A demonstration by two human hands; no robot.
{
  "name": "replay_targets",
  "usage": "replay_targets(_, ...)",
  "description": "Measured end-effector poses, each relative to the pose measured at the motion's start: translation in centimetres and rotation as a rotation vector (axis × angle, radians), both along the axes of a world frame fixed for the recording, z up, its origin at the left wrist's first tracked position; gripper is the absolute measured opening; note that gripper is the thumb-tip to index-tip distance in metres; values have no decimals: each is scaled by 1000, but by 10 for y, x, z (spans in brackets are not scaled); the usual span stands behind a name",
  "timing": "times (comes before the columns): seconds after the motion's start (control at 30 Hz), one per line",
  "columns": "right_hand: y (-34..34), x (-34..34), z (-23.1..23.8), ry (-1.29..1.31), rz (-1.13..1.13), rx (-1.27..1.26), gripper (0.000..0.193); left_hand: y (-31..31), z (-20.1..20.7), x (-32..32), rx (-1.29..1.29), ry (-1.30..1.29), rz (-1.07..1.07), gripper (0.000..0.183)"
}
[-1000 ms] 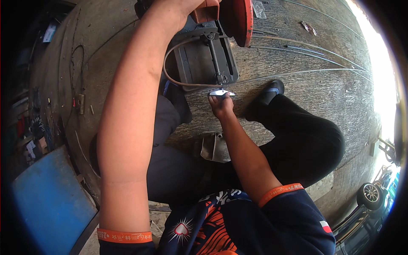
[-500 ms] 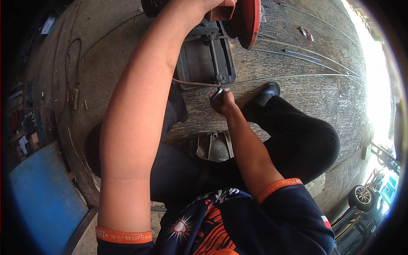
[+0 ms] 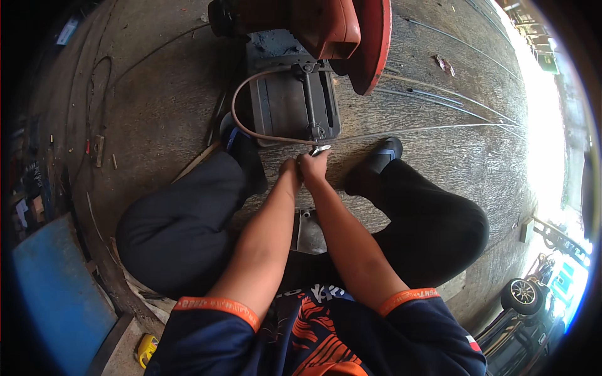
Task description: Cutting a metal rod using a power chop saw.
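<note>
A red cut-off saw (image 3: 323, 28) with a round red guard (image 3: 377, 47) stands in front of me on its grey base (image 3: 276, 103). Along the base runs the clamp's screw (image 3: 310, 97). A thin bent rod (image 3: 234, 109) loops out left of the base and passes the clamp's near end. There my right hand (image 3: 313, 168) is closed round a shiny metal piece (image 3: 320, 150), perhaps a handle, mostly hidden. Pressed beside it, my left hand (image 3: 290, 170) is closed too; what its fingers hold is hidden.
Several long thin rods (image 3: 439, 95) lie on the floor to the right. A metal plate (image 3: 310, 233) rests between my legs. At left are a blue panel (image 3: 63, 294) and a yellow tape measure (image 3: 147, 348). A dark vehicle (image 3: 520, 338) stands at lower right.
My left hand has come down from the red saw head to beside my right hand. The right hand stays at the clamp's near end. The view has shifted slightly.
</note>
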State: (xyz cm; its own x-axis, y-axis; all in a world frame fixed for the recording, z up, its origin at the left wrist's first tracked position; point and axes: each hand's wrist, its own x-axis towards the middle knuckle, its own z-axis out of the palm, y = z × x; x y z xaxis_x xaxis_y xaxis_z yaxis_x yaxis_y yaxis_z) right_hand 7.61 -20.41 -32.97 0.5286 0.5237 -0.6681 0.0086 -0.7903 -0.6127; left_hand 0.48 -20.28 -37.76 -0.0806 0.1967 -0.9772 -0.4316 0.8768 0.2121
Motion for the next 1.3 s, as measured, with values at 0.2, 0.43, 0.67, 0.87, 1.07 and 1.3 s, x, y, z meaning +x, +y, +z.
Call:
replay_targets(0.2,-2,25,0,-4,237,-169,89,19,-13,19,108,-490,-156,36)
replay_targets(0.43,-2,41,-28,286,278,92,41,4,-95,17,335,-926,-51,45)
replay_targets(0.67,-16,39,-16,-28,408,200,43,9,-99,37,275,-999,62,42)
replay_targets(0.87,1,51,-3,45,533,-25,50,-6,-110,76,257,-1036,127,42)
replay_targets(1.07,4,63,29,451,387,20,41,-12,-131,82,245,-1048,195,43)
replay_targets(1.3,-2,26,33,321,264,169,35,-7,-141,32,285,-1065,271,44)
